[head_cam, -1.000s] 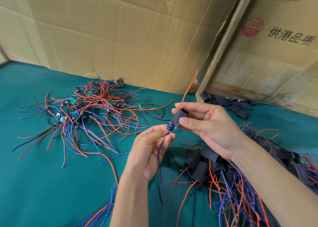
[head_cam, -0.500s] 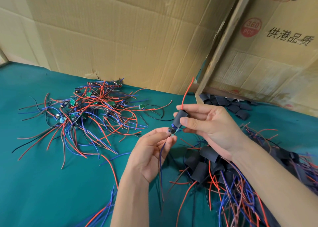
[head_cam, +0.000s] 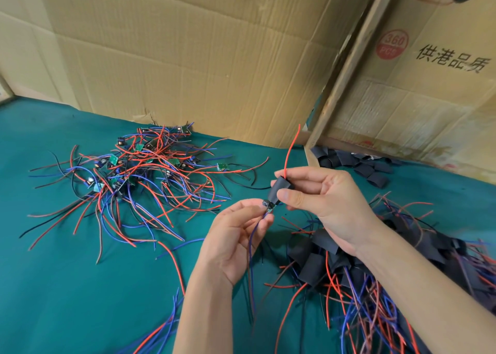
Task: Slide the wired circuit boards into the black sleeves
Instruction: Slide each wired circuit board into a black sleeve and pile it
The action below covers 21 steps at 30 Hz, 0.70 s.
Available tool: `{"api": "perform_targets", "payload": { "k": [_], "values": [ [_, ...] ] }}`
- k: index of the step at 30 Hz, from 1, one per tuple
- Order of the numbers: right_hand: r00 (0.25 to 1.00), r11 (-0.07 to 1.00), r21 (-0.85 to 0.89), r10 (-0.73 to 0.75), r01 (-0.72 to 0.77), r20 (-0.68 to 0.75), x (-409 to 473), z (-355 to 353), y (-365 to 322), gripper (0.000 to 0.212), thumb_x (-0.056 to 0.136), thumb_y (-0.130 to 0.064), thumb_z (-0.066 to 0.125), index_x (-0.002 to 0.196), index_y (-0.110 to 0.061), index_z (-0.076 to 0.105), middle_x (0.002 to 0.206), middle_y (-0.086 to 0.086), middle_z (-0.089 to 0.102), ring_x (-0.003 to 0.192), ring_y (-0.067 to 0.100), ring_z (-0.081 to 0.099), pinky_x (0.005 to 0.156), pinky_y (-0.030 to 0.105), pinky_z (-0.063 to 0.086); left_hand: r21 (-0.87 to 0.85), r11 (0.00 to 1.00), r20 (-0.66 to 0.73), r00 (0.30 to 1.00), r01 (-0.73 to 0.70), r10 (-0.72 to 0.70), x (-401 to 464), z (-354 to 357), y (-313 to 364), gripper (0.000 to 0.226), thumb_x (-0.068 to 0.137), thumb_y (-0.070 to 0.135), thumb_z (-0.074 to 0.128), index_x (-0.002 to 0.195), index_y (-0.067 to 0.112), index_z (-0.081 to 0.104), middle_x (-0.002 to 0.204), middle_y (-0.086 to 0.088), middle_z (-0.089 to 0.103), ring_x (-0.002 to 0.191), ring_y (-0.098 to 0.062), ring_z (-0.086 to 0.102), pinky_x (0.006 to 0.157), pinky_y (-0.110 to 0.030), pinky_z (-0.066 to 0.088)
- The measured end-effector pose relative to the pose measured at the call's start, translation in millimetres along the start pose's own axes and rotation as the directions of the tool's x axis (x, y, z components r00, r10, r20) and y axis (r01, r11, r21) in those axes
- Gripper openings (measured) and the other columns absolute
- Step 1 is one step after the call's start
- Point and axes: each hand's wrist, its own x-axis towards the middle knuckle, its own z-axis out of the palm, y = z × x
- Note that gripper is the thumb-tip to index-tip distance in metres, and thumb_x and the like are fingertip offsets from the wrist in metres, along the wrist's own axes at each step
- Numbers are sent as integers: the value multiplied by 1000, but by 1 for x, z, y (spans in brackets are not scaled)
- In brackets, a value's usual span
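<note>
Fingers of right hand [head_cam: 319, 200] pinch black sleeve [head_cam: 280, 190]; left hand [head_cam: 236, 241] pinches circuit board [head_cam: 267, 205] below it.

A teal cloth [head_cam: 67, 286] covered the worktop. Creased flattened cardboard [head_cam: 188, 53] stood upright along its far edge, and beside it on the right stood a cardboard box [head_cam: 429, 90] printed with a red round stamp [head_cam: 391, 45] and black characters.
</note>
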Motion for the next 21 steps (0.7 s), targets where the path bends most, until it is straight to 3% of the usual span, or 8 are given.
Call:
{"api": "perform_targets", "payload": {
  "k": [7,10,13,15,17,19,20,21],
  "values": [
    [989,991,3,137,-137,49,-6,7,6,28,89,-3,73,115,-13,73,100,12,79,84,15,71,74,27,57,238,956,65,985,-169,158,0,4,-7,10,97,4,56,88,9,57,63,-4,58,50,-15,62,44,-20,50],
    [977,973,80,215,-215,7,-7,13,3,26,94,-2,65,117,-13,71,97,11,78,81,15,70,77,30,58,491,801,58,931,-341,360,3,5,-14,19,97,5,58,80,11,53,55,-1,56,49,-18,58,46,-23,48],
    [971,971,63,232,-229,-56,-8,14,-3,20,97,-1,61,113,-8,71,91,12,77,73,15,70,68,27,58,603,665,129,877,-440,463,2,8,-16,18,88,21,67,74,17,56,55,-4,58,49,-19,56,50,-27,47],
    [962,963,107,256,-246,-98,-8,5,-14,17,96,0,60,108,-4,72,87,15,75,63,15,67,57,23,54,567,682,193,879,-463,436,-2,9,-14,21,83,31,70,75,16,59,60,-5,59,53,-17,56,53,-27,48],
    [948,957,97,284,-272,-144,-8,-20,-31,17,93,-3,61,101,-4,76,83,20,75,54,14,63,45,21,50,544,696,178,876,-468,449,-1,8,-13,21,86,29,71,77,14,60,62,-3,59,56,-16,59,54,-26,49],
    [943,933,-158,304,-323,-134,-10,-53,-49,15,89,-13,67,98,-12,78,79,22,75,46,14,58,37,22,42,589,670,56,850,-452,524,4,2,-13,19,93,18,68,76,12,60,61,0,58,55,-15,60,52,-27,48],
    [939,853,-393,321,-344,-127,-12,-68,-59,12,88,-23,71,96,-18,79,78,19,75,46,15,60,36,23,41,609,664,-18,829,-434,559,6,-2,-13,19,94,12,65,76,10,59,60,-1,57,53,-16,60,52,-27,49],
    [930,697,-625,336,-352,-149,-13,-80,-69,17,86,-37,75,93,-22,79,76,13,76,50,17,65,38,24,43,619,665,-82,808,-418,583,9,-6,-13,18,94,9,63,76,8,59,59,-2,57,52,-18,61,53,-29,49]
  ]
}}
